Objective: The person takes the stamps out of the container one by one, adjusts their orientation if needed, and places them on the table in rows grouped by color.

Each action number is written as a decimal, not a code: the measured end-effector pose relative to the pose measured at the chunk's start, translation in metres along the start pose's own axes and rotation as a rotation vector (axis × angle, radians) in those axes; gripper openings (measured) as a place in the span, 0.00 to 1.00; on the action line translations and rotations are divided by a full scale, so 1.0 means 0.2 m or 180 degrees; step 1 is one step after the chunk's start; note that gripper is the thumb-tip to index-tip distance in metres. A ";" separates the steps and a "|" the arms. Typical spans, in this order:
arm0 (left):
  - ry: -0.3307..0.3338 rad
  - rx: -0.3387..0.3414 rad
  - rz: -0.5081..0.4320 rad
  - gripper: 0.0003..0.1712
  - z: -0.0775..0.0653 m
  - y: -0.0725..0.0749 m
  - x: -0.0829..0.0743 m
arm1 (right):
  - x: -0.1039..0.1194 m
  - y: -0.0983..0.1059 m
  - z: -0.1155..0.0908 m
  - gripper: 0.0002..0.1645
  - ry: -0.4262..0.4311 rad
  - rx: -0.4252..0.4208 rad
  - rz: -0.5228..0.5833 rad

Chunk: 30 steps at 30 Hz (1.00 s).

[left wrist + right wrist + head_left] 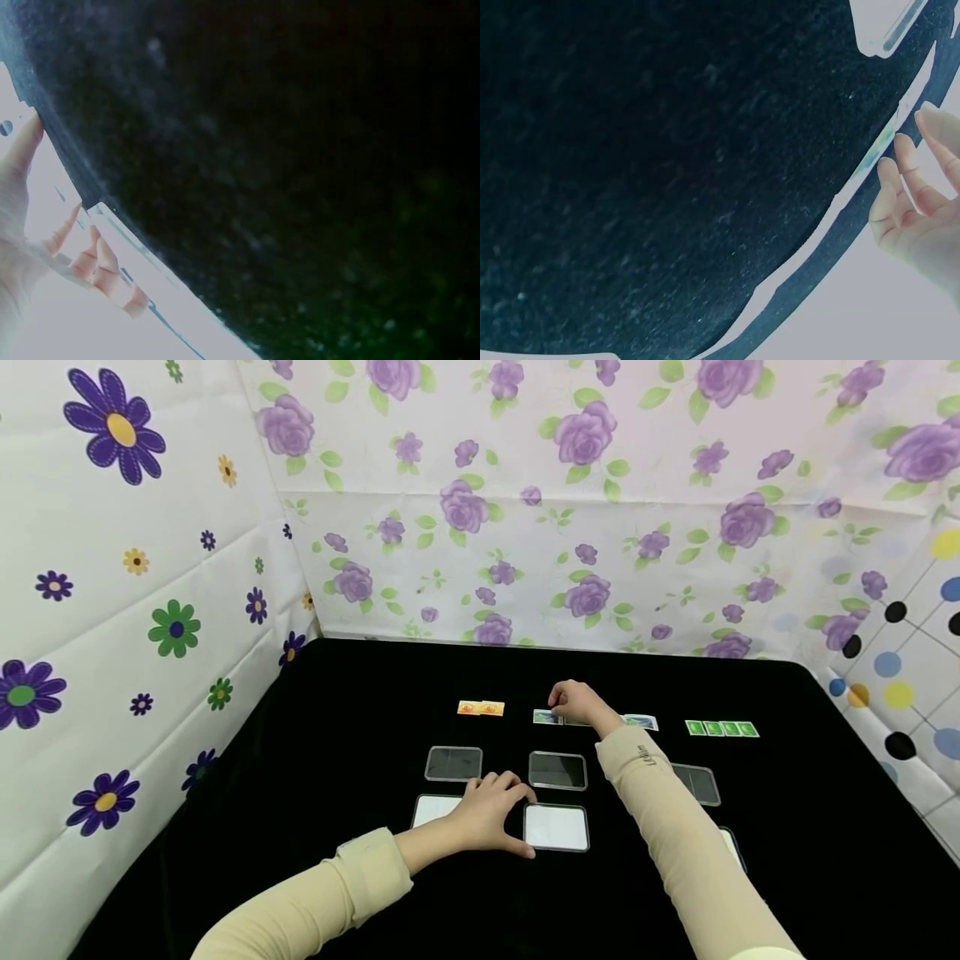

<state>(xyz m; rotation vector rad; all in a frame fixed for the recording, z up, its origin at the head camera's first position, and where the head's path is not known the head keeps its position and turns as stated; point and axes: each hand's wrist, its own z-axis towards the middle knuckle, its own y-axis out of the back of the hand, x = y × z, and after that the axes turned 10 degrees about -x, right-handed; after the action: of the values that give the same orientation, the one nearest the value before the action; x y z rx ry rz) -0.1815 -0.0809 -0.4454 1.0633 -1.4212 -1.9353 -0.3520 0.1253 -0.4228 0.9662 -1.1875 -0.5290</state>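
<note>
Showing flowered cloth at far left, then rose-print cloth behind a black worktop. Showing two orange cards side by side at the back left, with a left clear case in front and a left white case nearer, partly covered by the left hand. Spreading that hand, back upward, released, with thumb and forefinger reaching the left corners of the middle white case. Showing a middle clear case just behind that one. Bending the fingers of the right hand down at the left end of a row of blue cards, hiding part of the row; cannot tell whether pinching a card. Showing a right clear case and a right white case partly behind the right sleeve. Showing four green cards in a row at the back right, then dotted cloth.
</note>
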 end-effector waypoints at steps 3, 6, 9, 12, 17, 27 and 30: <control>-0.0003 0.0025 0.0002 0.40 0.01 0.01 0.00 | -0.01 0.02 -0.01 0.07 0.0001 0.0011 -0.0001; 0.0010 0.0056 -0.0010 0.41 0.01 0.01 0.00 | -0.02 0.04 -0.02 0.09 0.0018 0.0024 0.0038; 0.0026 0.0097 -0.0024 0.42 0.02 0.02 -0.01 | -0.02 0.05 -0.02 0.10 0.0056 0.0051 0.0098; 0.0034 0.0142 -0.0013 0.43 0.02 0.03 -0.01 | -0.03 0.06 -0.03 0.11 0.0114 0.0077 0.0161; 0.0019 0.0237 -0.0009 0.44 0.02 0.03 -0.03 | -0.06 0.07 -0.07 0.12 0.0225 0.0044 0.0128; -0.0061 0.0173 -0.0062 0.41 0.03 0.04 -0.06 | -0.04 0.11 -0.13 0.14 0.0286 -0.0102 0.0032; -0.0104 0.0129 -0.0097 0.41 0.04 0.05 -0.06 | 0.00 0.12 -0.13 0.13 0.0272 -0.0145 -0.0065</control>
<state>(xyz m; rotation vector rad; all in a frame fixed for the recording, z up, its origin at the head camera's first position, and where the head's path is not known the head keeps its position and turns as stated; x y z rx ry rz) -0.1815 -0.0716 -0.4309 1.0822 -1.4758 -1.9612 -0.3307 0.1478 -0.4039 0.9538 -1.0859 -0.5238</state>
